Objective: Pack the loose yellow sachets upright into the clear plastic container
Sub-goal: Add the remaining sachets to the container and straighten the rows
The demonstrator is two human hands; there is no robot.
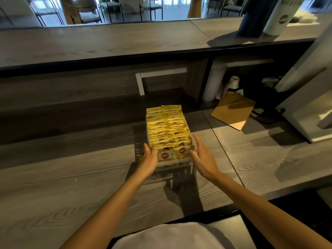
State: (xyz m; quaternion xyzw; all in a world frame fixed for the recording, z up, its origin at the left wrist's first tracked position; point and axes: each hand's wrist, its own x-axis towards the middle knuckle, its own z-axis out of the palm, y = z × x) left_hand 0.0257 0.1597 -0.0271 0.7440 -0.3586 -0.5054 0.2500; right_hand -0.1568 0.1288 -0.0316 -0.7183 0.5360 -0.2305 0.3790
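A clear plastic container [172,167] stands on the wooden counter [71,177], filled with two rows of yellow sachets [167,130] standing upright. The two nearest sachets show red round logos. My left hand [148,159] lies against the container's near left corner, fingers straight along its side. My right hand [202,158] lies against the near right side, fingers extended forward along the wall. Neither hand curls round anything. No loose sachets are visible on the counter.
A brown clipboard [232,113] leans at the right behind the container. A white appliance [309,105] stands at the far right. A white paper roll [214,81] and a small white bracket [156,78] sit under the raised bar shelf [107,44].
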